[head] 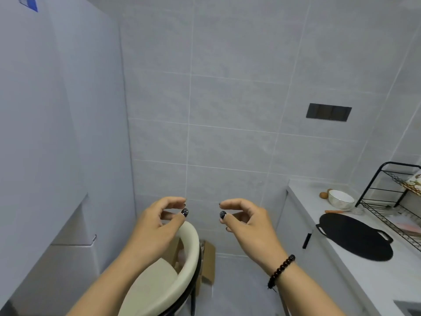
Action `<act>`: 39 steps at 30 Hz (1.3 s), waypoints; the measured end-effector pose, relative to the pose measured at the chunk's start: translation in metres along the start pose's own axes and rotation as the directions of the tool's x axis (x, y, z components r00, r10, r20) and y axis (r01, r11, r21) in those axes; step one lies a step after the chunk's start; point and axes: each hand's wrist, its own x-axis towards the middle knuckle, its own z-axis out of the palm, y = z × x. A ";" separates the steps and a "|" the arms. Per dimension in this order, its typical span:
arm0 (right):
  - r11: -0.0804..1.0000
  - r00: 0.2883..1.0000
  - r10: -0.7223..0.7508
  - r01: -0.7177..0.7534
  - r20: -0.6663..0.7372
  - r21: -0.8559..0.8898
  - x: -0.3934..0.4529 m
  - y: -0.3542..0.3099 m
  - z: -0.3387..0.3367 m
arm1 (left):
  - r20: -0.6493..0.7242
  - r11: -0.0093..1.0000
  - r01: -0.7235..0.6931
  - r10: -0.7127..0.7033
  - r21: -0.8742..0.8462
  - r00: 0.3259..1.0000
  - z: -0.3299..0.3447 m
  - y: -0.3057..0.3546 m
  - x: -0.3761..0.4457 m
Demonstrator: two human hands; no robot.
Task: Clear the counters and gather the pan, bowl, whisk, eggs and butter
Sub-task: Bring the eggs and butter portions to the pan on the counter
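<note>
While both hands hover loosely curled, the pan (355,236) lies well right of the right hand (246,221).

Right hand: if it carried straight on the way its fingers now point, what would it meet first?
The right hand points its curled fingers leftward at the left hand, so that hand's fingertips would likely come first. Nothing shows in the gap between them, though depth is unclear from this single view.

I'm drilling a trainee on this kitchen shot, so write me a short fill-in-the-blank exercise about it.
1. The flat black pan lies on the ____.
2. The white bowl stands beside two brown ____.
3. A bead bracelet circles the ____ wrist.
4. Both hands, left hand and right hand, hold ____.

Missing words: counter; eggs; right; nothing
</note>
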 end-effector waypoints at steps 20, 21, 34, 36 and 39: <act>0.984 0.996 -0.084 0.087 -0.022 0.156 -0.055 -0.149 0.306 | -0.230 0.832 -0.449 0.531 0.326 0.816 -0.333 -0.044 -0.074; 0.986 0.996 -0.083 0.084 -0.017 0.142 -0.060 -0.152 0.312 | -0.252 0.828 -0.449 0.538 0.336 0.805 -0.341 -0.048 -0.073; 0.995 0.994 -0.103 0.102 -0.037 -0.017 -0.116 -0.217 0.345 | -0.238 0.961 -0.273 0.274 0.036 0.932 -0.394 -0.080 -0.072; 0.995 0.993 -0.096 0.094 -0.074 -0.033 -0.130 -0.222 0.348 | -0.186 0.966 -0.247 0.230 -0.075 0.955 -0.399 -0.080 -0.069; 0.995 0.988 -0.083 0.077 -0.126 -0.058 -0.143 -0.227 0.352 | -0.118 0.962 -0.183 0.161 -0.202 0.980 -0.406 -0.080 -0.062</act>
